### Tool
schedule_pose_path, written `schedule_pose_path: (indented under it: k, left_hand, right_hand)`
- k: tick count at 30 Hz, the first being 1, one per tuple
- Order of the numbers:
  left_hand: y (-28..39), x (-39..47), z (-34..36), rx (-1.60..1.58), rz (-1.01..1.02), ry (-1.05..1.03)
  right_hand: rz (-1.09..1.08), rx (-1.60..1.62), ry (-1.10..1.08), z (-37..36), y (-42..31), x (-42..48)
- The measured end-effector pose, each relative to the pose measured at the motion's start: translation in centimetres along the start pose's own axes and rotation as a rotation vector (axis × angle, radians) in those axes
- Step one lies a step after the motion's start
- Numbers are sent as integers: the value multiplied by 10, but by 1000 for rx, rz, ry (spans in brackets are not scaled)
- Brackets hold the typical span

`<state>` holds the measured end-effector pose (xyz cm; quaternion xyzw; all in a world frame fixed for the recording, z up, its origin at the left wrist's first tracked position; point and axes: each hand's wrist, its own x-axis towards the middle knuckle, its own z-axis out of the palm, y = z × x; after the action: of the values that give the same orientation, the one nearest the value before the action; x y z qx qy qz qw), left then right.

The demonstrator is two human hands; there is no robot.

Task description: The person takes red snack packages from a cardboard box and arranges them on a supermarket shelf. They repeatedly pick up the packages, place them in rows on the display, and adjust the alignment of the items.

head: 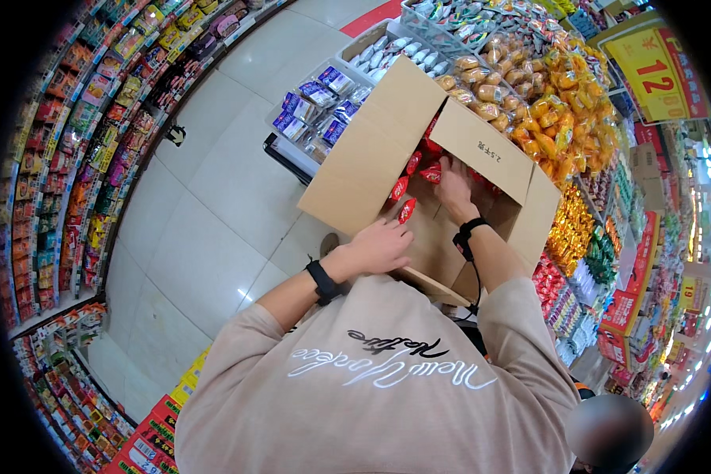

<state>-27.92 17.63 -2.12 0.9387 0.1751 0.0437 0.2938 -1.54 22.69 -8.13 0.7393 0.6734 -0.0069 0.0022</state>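
An open cardboard box (367,148) stands before me with its flaps spread. Several red-wrapped sweets (399,188) lie inside along its far and left parts. My right hand (454,185) reaches into the box, its fingers at a red-wrapped sweet (431,173); whether they grip it cannot be told. My left hand (380,246) rests at the near left edge of the box, fingers loosely bent, close to another red-wrapped sweet (407,210). Whether the left fingers hold anything is not clear. Each wrist wears a black band, and a cable hangs from the right one.
Bins of blue-and-white packets (317,93), wrapped bread rolls (489,92) and gold-wrapped sweets (570,228) lie beyond and right of the box. Stocked shelves (103,101) line the left, across a tiled floor (207,195). A person (609,429) is at the lower right.
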Motion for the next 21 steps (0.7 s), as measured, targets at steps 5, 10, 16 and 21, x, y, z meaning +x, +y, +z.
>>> schedule_pose_path:
  k: [5, 10, 16, 21]
  left_hand:
    - [0, 6, 1, -363, -100, 189]
    - [10, 45, -3, -1226, -208, 285]
    - [43, 59, -19, -1349, -107, 352]
    - [52, 61, -19, -1106, -167, 432]
  right_hand:
    - [113, 675, -64, -65, -13, -37]
    - [9, 768, 227, -121, -46, -106]
    - [85, 1119, 338, -127, -46, -138]
    - [131, 1137, 319, -140, -41, -149]
